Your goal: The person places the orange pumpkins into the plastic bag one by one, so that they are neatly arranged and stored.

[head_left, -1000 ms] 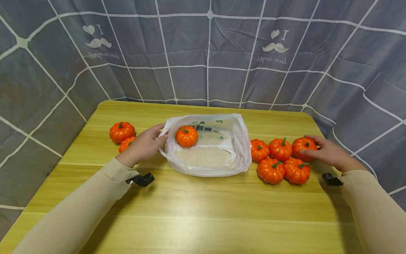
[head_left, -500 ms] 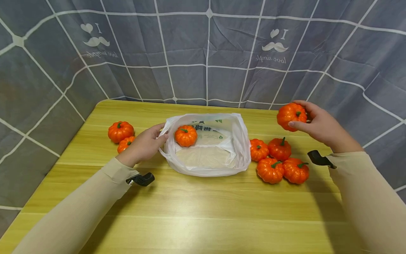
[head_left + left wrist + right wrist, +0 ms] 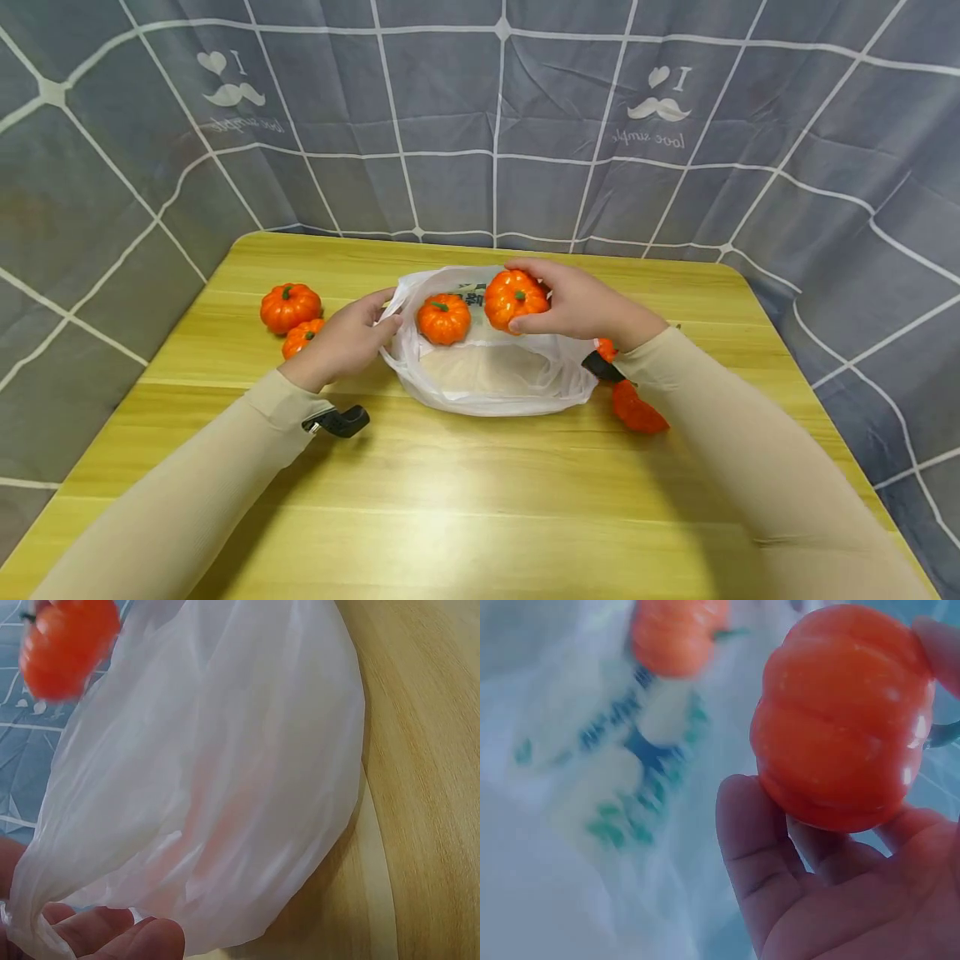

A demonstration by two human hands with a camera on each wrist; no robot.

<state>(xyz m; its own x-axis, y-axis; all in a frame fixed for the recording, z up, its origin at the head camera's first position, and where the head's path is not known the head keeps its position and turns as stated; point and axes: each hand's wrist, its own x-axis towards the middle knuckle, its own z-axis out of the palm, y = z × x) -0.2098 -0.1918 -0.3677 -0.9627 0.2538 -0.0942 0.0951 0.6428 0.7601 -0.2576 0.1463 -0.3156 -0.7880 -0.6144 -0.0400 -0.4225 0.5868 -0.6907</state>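
In the head view a white plastic bag (image 3: 491,406) lies with its mouth wide on the table. My left hand (image 3: 341,343) pinches the bag's left rim; the left wrist view shows the fingers (image 3: 150,941) around the gathered plastic. One small orange pumpkin (image 3: 444,319) sits inside, at the bag's left. Over the bag's right half, my right hand (image 3: 581,302) grips another small pumpkin (image 3: 516,301) between thumb and fingers. Seen from the right wrist, that held pumpkin (image 3: 847,720) is close, with the bag's green and dark print (image 3: 641,761) blurred behind it.
Two pumpkins (image 3: 290,308) stand left of the bag, the nearer one partly behind my left hand. More pumpkins (image 3: 637,408) lie right of the bag, mostly hidden by my right sleeve. A grey curtain with white lines (image 3: 450,108) hangs behind the wooden table (image 3: 420,517).
My right hand has picked up the farthest-right pumpkin, raised it and carried it left over the bag. My left hand has stayed at the bag's rim.
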